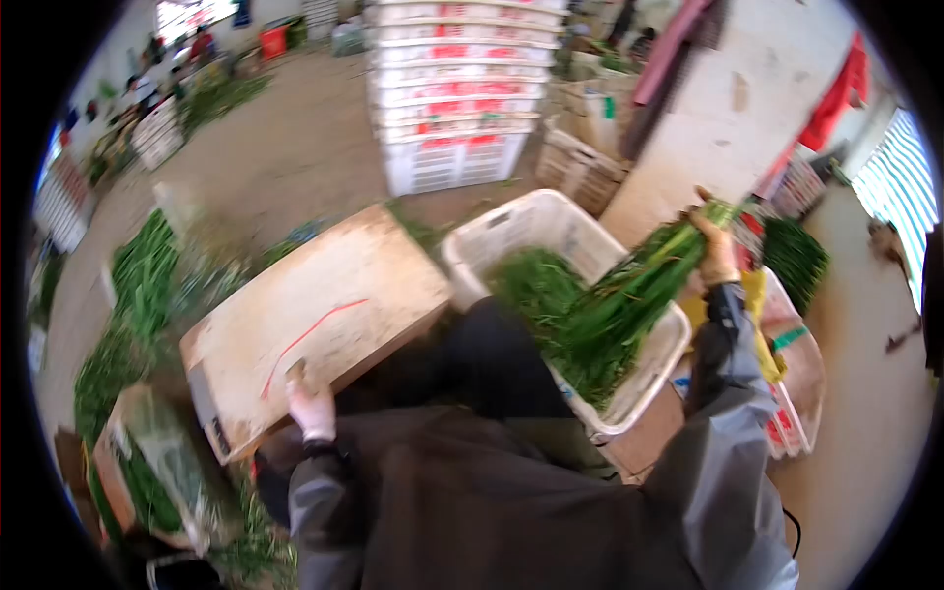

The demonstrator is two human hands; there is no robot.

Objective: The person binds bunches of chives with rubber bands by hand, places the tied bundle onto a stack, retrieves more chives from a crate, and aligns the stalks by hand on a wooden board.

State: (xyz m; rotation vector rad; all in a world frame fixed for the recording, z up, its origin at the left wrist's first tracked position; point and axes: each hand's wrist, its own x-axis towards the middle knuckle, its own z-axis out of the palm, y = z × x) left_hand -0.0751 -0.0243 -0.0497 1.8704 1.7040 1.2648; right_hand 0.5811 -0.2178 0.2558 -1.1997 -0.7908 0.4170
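Note:
My right hand (719,251) grips a bunch of garlic chives (629,285) by its pale end, at the right. The long green leaves hang down to the left into a white plastic crate (664,369). More loose greens (536,285) lie in that crate. On the near edge of a pale board-topped stand (315,305) rests my left hand (312,405), its fingers drawn together; I cannot tell what is in them. A thin red line (315,339) runs across the board just beyond these fingers.
A tall stack of white crates (462,88) stands ahead. Piles of greens (146,275) and a plastic-lined box (157,482) are on the left. Another white crate (787,413) with yellow material sits right of my arm. People (202,44) are far back at the left.

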